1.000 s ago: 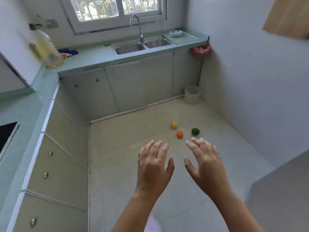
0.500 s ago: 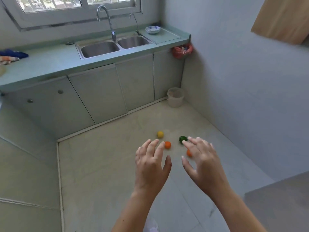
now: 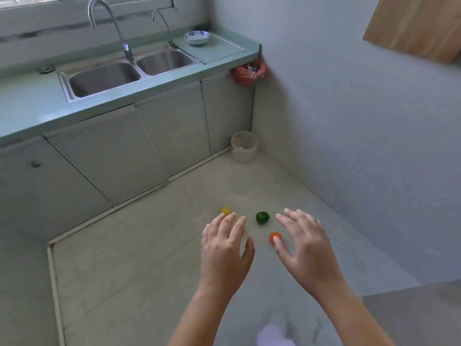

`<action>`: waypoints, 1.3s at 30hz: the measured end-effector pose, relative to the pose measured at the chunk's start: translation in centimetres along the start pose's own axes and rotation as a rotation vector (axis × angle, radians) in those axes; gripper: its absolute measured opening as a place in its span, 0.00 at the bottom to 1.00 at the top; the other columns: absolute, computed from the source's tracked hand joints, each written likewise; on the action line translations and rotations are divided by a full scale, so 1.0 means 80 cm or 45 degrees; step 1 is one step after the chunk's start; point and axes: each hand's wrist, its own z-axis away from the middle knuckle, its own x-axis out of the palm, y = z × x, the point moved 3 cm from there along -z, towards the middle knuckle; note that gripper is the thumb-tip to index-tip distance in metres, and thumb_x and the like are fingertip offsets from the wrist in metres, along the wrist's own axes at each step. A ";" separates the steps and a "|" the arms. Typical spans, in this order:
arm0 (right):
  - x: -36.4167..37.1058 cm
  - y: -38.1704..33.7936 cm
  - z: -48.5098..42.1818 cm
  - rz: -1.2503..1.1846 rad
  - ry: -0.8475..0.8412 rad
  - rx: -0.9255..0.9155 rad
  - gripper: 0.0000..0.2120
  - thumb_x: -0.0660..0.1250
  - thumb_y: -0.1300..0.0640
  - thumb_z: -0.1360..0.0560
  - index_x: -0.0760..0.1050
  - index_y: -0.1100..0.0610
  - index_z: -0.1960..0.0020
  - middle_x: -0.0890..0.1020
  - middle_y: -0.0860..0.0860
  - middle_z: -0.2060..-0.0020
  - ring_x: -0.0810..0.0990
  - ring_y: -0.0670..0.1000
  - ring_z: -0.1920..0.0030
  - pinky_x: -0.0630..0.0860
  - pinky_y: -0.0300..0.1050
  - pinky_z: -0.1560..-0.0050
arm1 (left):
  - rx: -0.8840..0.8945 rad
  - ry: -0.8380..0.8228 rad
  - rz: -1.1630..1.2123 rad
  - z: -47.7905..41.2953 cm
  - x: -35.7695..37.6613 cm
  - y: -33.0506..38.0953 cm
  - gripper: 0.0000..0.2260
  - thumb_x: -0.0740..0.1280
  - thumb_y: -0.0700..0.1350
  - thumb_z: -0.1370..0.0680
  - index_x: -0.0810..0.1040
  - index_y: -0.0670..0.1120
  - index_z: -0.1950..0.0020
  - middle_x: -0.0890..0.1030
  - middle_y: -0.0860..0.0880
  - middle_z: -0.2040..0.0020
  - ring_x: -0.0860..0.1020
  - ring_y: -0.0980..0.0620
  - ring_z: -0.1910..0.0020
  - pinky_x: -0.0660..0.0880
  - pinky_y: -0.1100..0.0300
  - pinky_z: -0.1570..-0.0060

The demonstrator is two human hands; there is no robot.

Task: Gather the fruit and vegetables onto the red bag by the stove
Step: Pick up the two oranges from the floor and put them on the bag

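Head view: I see both hands stretched out palm-down above the floor (image 3: 139, 245), fingers spread, nothing held. Left hand (image 3: 225, 253) partly covers a yellow fruit (image 3: 225, 210). Right hand (image 3: 308, 248) has its thumb tip over an orange fruit (image 3: 274, 237). Green vegetable (image 3: 262, 217) lies between the hands, clear of both. All three lie mid-floor, toward the right wall, well apart from the bucket (image 3: 243, 147) in the far corner

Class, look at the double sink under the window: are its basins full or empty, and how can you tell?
Empty. Both basins of the double sink show bare steel walls and floors, with no water or dishes visible inside.
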 end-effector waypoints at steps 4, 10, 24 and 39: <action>0.015 0.058 -0.048 0.003 -0.007 0.018 0.21 0.58 0.48 0.29 0.76 0.59 0.42 0.79 0.58 0.45 0.75 0.60 0.43 0.73 0.62 0.45 | -0.003 0.000 -0.039 -0.045 0.051 0.004 0.16 0.60 0.49 0.28 0.79 0.44 0.46 0.80 0.44 0.46 0.71 0.45 0.41 0.73 0.42 0.46; 0.045 0.143 -0.124 -0.028 -0.027 0.000 0.21 0.58 0.49 0.30 0.77 0.59 0.43 0.80 0.58 0.46 0.76 0.61 0.44 0.73 0.63 0.46 | -0.039 -0.005 -0.090 -0.121 0.132 0.019 0.15 0.61 0.48 0.28 0.79 0.43 0.47 0.81 0.43 0.46 0.71 0.45 0.42 0.74 0.43 0.46; 0.238 0.325 -0.187 0.042 -0.135 0.002 0.20 0.58 0.50 0.31 0.78 0.59 0.46 0.81 0.58 0.48 0.74 0.58 0.44 0.73 0.62 0.48 | 0.017 -0.206 -0.011 -0.186 0.358 -0.080 0.15 0.61 0.46 0.28 0.75 0.46 0.42 0.80 0.45 0.44 0.75 0.43 0.42 0.73 0.43 0.46; 0.609 0.566 -0.164 0.060 -0.413 0.194 0.22 0.59 0.46 0.32 0.78 0.60 0.48 0.81 0.57 0.51 0.77 0.58 0.49 0.68 0.50 0.47 | -0.039 -0.473 0.012 -0.143 0.734 -0.359 0.17 0.62 0.49 0.27 0.78 0.41 0.45 0.80 0.42 0.46 0.75 0.43 0.46 0.69 0.54 0.46</action>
